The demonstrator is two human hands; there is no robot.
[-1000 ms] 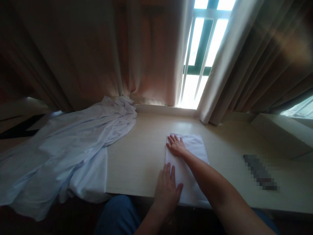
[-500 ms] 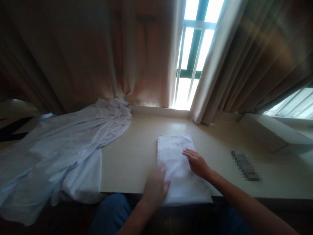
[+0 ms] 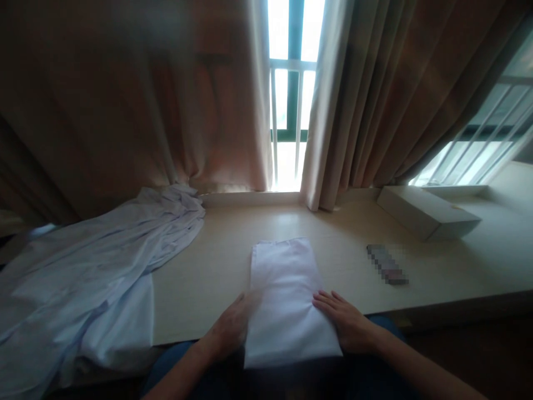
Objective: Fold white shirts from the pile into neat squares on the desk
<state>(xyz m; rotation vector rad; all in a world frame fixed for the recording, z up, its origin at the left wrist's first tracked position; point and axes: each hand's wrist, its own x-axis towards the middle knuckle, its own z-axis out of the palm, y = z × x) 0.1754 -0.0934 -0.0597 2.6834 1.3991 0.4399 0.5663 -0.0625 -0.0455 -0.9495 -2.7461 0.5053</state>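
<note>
A folded white cloth lies flat on the pale tabletop, its near end reaching past the front edge. At its left edge is my left hand, its fingers smeared by motion. My right hand rests on the cloth's right edge, fingers stretched out and lying flat. Creases run across the cloth near the right fingertips. To the left, a large loose white cloth is heaped on the table and hangs over the front edge.
A pixelated dark object lies right of the folded cloth. Behind it sits a white box. Long brown curtains hang at the back edge, with a barred window between them.
The view has turned to the right. My right hand has moved nearer along the folded cloth's right edge. My left hand has shifted outward from over the cloth to its left edge.
</note>
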